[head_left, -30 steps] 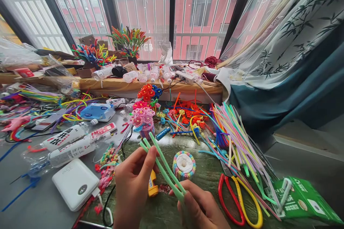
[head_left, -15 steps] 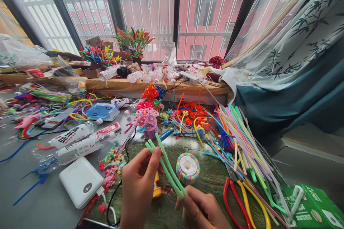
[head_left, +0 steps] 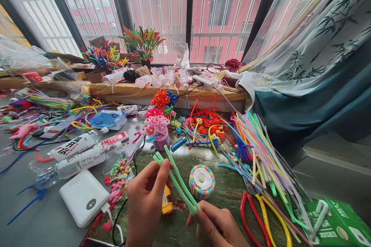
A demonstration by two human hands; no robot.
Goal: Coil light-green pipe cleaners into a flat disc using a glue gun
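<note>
Several light green pipe cleaners point(head_left: 183, 189) run slantwise between my two hands. My left hand point(head_left: 149, 193) pinches them near their upper ends, with one stem spreading away from the others. Lower right, my right hand point(head_left: 217, 224) grips their other ends between thumb and fingers. Just beyond my hands stands a small round pot point(head_left: 202, 182) wrapped in pastel stripes, with a white filling that has a hole in its middle. A yellow bottle point(head_left: 167, 200) is partly hidden behind my left hand. Farther back is a striped pot of pink pipe-cleaner flowers point(head_left: 158, 127).
Red- and yellow-handled pliers point(head_left: 261, 216) lie at right, beside a large bundle of pastel pipe cleaners point(head_left: 269, 154). A white power bank point(head_left: 84, 198) with a cable, plastic bottles point(head_left: 84, 162) and a wipes pack point(head_left: 108, 119) crowd the left. A green package point(head_left: 339, 220) sits lower right.
My left hand shifts slightly left and down within the view, still pinching the green pipe cleaners. My right hand stays nearly in place; the view itself moves a little.
</note>
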